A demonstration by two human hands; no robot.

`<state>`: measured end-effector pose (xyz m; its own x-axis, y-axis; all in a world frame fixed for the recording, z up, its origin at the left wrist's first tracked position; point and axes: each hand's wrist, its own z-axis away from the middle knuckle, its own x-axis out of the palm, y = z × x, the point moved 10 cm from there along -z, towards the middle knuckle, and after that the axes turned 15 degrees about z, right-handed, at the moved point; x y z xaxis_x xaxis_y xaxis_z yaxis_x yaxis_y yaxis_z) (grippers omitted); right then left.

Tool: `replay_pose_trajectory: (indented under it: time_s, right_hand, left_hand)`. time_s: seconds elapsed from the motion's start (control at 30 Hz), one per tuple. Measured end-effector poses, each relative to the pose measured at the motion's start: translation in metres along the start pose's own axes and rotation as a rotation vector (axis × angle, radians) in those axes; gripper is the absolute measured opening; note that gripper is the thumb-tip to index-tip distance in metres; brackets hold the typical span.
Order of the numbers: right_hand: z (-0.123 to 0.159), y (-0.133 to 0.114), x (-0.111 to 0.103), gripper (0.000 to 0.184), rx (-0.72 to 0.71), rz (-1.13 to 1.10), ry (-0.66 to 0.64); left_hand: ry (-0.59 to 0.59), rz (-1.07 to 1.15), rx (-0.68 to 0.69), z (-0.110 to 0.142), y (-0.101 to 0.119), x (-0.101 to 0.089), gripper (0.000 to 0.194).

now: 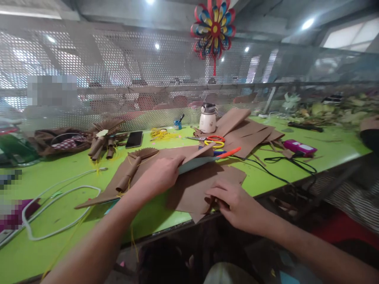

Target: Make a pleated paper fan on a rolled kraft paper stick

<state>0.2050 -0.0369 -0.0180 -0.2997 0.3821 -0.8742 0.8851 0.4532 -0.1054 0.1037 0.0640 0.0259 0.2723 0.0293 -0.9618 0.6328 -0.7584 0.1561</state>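
My left hand [161, 173] rests on a stack of brown paper sheets [195, 185] on the green table [266, 173], its fingers closed on a long flat strip with an orange tip [207, 159] that points right. My right hand [233, 203] sits at the table's near edge, fingers curled and pinching the lower corner of the brown paper. A folded brown paper fan with a rolled handle [134, 163] lies just left of my left hand.
Red and yellow scissors [214, 141], a white jar [207, 118], a phone [134, 139], more brown sheets [248, 132], a pink object [300, 148] and black cable [284, 163] lie behind. White cord [59, 197] loops at left. A perforated metal screen [118, 79] backs the table. Another person's sleeve [370, 136] at right.
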Motion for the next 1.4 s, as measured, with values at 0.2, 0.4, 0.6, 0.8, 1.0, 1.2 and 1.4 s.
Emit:
replay_pose_trajectory:
  time_s: [0.2,0.4,0.6,0.8,1.0,1.2,1.4]
  right_hand:
    - [-0.001,0.028,-0.012,0.025,0.01,0.001,0.013]
    - [-0.017,0.06,-0.002,0.023,0.023,-0.023,0.081]
    - [-0.034,0.095,-0.008,0.014,0.171,-0.2,0.173]
    - [-0.039,0.106,-0.008,0.013,0.309,-0.248,0.055]
    - [-0.039,0.103,-0.007,0.011,0.257,-0.268,-0.002]
    - [-0.043,0.112,-0.001,0.01,0.301,-0.26,-0.004]
    - [-0.021,0.119,-0.016,0.016,0.325,-0.152,0.042]
  left_hand:
    - [-0.005,0.047,-0.012,-0.001,-0.003,-0.001,0.036]
    - [0.006,0.037,-0.022,-0.003,-0.003,-0.002,0.037]
    - [-0.067,0.014,0.002,-0.003,0.001,0.007,0.043]
    - [-0.18,0.1,0.08,0.002,0.015,0.017,0.047]
    - [-0.322,0.2,0.095,0.006,0.027,0.024,0.048]
    - [-0.251,0.107,0.112,0.007,0.036,0.035,0.076]
    - [-0.207,0.014,0.126,0.003,0.035,0.041,0.04]
